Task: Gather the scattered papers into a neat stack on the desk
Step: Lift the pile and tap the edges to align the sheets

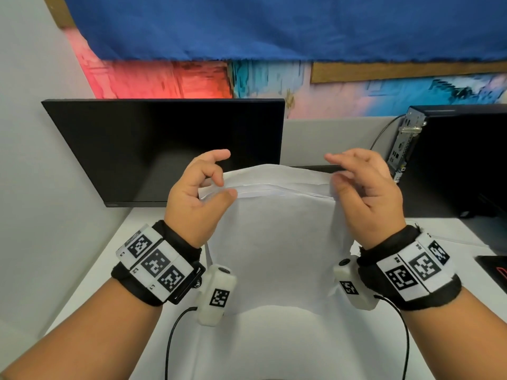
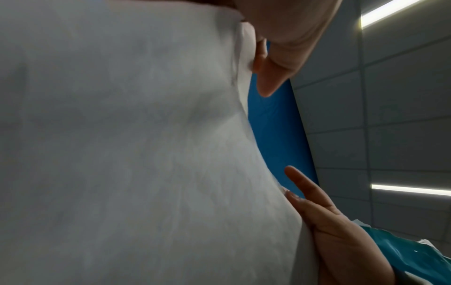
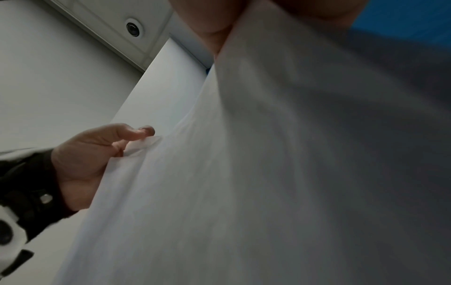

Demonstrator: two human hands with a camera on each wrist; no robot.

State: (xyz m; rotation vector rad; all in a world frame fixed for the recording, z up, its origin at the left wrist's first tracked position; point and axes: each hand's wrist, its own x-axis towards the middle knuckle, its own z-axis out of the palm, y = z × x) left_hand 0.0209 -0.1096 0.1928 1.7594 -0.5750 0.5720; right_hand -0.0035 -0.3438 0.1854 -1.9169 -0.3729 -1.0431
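A: Left hand (image 1: 196,198)?
B: Pinching the papers (image 1: 277,242) at the left top corner, thumb against fingers.
A: Papers?
B: Held upright above the desk (image 1: 90,283), before the monitor (image 1: 153,144).
A: Right hand (image 1: 365,198)?
B: Gripping the right edge, forefinger loose.

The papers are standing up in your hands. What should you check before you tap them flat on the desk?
1. Left hand holds the papers' left edge: ok.
2. Right hand holds the right edge: ok.
3. Top edges lined up: not ok, several sheets sit uneven.
4. Bottom edges touching the desk: cannot tell, the papers hide them.
5. Bare desk beneath for tapping: ok.
6. Monitor out of the way: ok, it is behind the papers.
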